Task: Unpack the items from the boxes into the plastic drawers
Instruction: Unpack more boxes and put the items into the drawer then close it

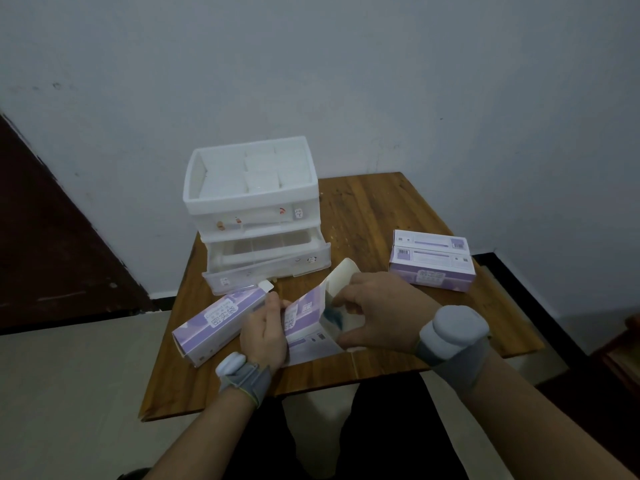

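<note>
A purple box (pixel 304 327) lies at the table's front middle with its end flap raised. My left hand (pixel 265 332) grips its left side. My right hand (pixel 377 311) is at the box's open end, fingers curled around the opening; what they pinch is hidden. Another purple box (pixel 214 323) lies just to the left, one end open. The white plastic drawer unit (pixel 252 209) stands at the back left of the table. Its lowest drawer (pixel 266 265) is pulled out and looks bare inside; the top tray holds white packets.
Two closed purple boxes (pixel 431 259) sit side by side at the table's right. The small wooden table (pixel 381 209) stands in a corner against a pale wall. Its front edge is close to my lap, with tiled floor on both sides.
</note>
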Tool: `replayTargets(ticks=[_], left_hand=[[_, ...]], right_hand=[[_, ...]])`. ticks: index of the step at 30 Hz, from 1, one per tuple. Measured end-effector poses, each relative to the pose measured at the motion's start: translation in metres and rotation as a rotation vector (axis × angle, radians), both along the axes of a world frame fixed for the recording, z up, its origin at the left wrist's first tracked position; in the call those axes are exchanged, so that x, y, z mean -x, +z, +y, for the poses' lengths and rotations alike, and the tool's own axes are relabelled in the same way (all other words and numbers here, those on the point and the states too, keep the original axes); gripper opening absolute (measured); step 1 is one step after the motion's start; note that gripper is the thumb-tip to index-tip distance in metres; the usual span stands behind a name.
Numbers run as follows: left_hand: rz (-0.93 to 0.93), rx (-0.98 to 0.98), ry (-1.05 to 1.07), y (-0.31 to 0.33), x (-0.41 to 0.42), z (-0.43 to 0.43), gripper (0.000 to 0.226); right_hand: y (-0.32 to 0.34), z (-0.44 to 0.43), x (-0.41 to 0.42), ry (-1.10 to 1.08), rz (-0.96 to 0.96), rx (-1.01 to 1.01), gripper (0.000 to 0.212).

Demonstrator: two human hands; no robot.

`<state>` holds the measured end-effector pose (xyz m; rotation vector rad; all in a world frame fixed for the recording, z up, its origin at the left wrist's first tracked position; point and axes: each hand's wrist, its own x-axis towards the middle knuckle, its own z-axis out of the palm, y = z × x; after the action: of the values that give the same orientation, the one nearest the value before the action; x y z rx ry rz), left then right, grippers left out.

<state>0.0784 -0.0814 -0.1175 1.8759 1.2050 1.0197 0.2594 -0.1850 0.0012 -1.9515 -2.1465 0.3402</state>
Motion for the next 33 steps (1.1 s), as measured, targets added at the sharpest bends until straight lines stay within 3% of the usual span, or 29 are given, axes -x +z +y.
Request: replayTargets(ticks=[7, 11, 16, 20, 23, 33], left_hand=[[-0.100, -0.042, 0.058, 0.003, -0.001, 0.000, 0.040], [-0.081, -0.128, 0.104, 0.002, 0.001, 0.001, 0.042], [0.000, -0.219, 0.126, 0.000, 0.000, 0.002, 0.048], [0.121, -0.301, 0.122, 0.002, 0.002, 0.000, 0.036], [0.051, -0.252, 0.150, 0.007, 0.000, -0.001, 0.050], [0.078, -0.202, 0.194, -0.006, 0.003, 0.001, 0.055]], right_hand=[[-0.014, -0.003, 0.004, -0.155, 0.089, -0.101, 0.047], [-0.022, -0.001, 0.013, -0.262, 0.152, -0.101, 0.051], [-0.026, 0.002, 0.023, -0.367, 0.239, -0.100, 0.037], [-0.027, 0.006, 0.026, -0.367, 0.253, -0.055, 0.032], [-0.026, 0.008, 0.027, -0.362, 0.277, -0.041, 0.032], [-0.027, 0.017, 0.014, -0.163, 0.339, 0.081, 0.037]])
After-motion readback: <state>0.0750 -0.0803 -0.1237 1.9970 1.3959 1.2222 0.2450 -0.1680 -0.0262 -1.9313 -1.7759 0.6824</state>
